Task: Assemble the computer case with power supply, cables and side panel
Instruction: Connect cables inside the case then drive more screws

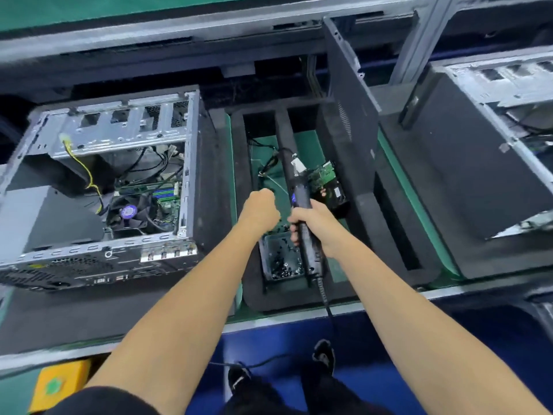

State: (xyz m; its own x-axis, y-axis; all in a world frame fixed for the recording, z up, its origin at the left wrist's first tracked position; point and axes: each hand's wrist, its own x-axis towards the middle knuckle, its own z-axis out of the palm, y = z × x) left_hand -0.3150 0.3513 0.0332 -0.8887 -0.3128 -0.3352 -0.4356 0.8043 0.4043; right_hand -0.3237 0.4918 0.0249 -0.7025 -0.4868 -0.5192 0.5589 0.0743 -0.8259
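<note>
Though gripped — cylindrical black screwdriver [302,217]

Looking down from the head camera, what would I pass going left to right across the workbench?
Open computer case → left hand → electric screwdriver gripped by the right hand → upright black side panel → second case at the far right.

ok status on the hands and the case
Right hand grips electric screwdriver; left hand fisted over screw tray, contents unseen. Open case at left, untouched. Side panel upright, still off.
</note>
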